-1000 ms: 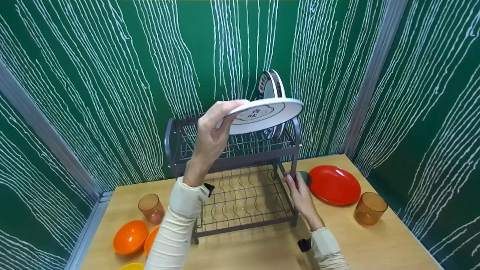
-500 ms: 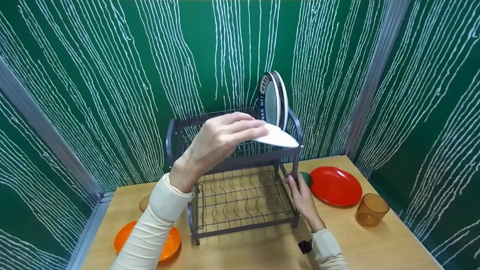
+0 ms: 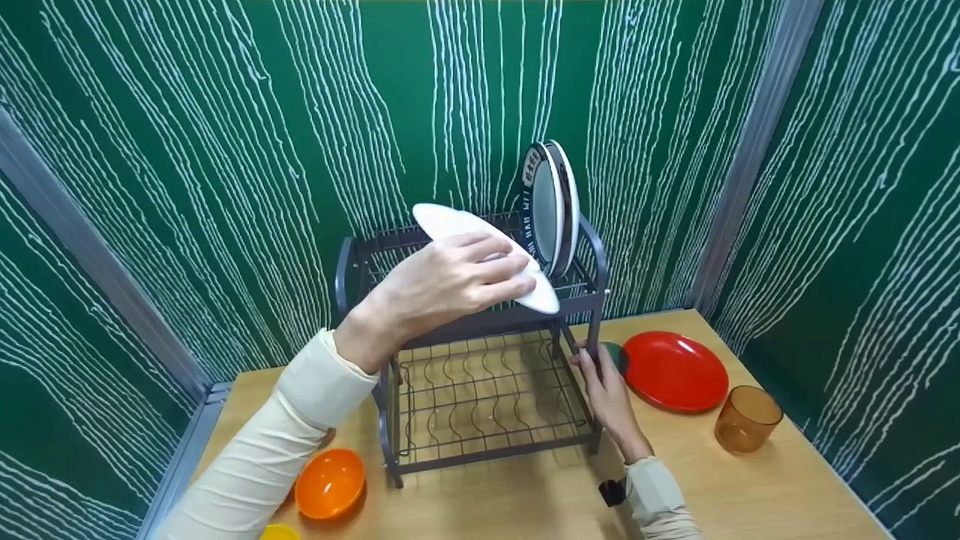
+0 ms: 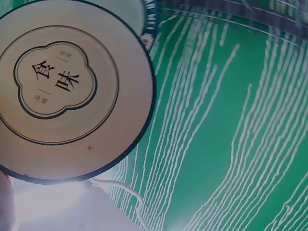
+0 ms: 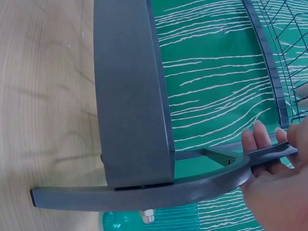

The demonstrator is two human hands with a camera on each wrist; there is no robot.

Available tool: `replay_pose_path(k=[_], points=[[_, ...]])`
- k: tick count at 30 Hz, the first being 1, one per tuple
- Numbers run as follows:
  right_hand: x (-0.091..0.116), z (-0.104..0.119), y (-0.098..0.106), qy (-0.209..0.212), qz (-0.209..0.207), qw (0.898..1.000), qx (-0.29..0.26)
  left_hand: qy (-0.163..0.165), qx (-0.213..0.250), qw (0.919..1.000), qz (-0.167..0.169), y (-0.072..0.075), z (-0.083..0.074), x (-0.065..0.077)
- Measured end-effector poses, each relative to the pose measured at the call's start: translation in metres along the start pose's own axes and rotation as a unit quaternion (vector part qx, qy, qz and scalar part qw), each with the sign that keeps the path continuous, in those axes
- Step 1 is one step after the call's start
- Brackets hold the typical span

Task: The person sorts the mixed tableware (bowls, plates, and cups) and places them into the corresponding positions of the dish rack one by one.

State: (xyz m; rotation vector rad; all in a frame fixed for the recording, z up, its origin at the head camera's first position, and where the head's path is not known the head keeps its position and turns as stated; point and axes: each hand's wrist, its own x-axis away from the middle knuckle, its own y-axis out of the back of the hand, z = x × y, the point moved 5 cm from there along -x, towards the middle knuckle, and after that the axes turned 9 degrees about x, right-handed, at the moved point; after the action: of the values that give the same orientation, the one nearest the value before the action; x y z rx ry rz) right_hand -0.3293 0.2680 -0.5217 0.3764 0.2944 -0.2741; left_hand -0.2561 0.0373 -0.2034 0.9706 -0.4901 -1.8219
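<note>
My left hand [image 3: 457,281] pinches a white plate [image 3: 442,219] above the upper tier of a dark dish rack [image 3: 495,325]. The plate is tilted and seen nearly edge-on in the head view. A dark rim and printed characters show on the same plate [image 4: 57,130] in the left wrist view. My right hand [image 3: 609,397] holds the rack's front right post; in the right wrist view the fingers [image 5: 262,137] curl round the dark frame. Two rimmed plates [image 3: 546,214] stand upright at the right end of the upper tier, to the right of the held plate.
Right of the rack lie a red plate [image 3: 675,371] and an amber cup [image 3: 748,418]; a dark green item [image 3: 616,356] is partly hidden by the right hand. At the left, an orange bowl [image 3: 330,484] and a yellow dish [image 3: 280,532] sit near my left sleeve. Green walls surround the table.
My left hand has turned over, bringing the plate from nearly flat to steeply tilted, and it has come lower. The right hand keeps its hold on the post.
</note>
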Motion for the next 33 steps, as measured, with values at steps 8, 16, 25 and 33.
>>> replay_pose_path(k=[8, 16, 25, 33], points=[[0.000, -0.001, 0.000, 0.014, -0.013, 1.000, -0.004, -0.032, -0.032, 0.9986, 0.028, -0.011, 0.002, 0.001], [0.004, 0.009, 0.002, 0.033, -0.012, 0.999, -0.006, -0.074, -0.087, 0.9901, 0.082, -0.022, 0.006, -0.003], [0.007, 0.025, 0.007, 0.043, -0.005, 0.999, -0.030, -0.081, -0.141, 0.9754, 0.149, -0.034, 0.011, -0.006], [0.000, -0.001, 0.001, 0.060, -0.012, 0.998, -0.015, -0.062, -0.127, 0.9785, 0.150, -0.041, 0.018, -0.011]])
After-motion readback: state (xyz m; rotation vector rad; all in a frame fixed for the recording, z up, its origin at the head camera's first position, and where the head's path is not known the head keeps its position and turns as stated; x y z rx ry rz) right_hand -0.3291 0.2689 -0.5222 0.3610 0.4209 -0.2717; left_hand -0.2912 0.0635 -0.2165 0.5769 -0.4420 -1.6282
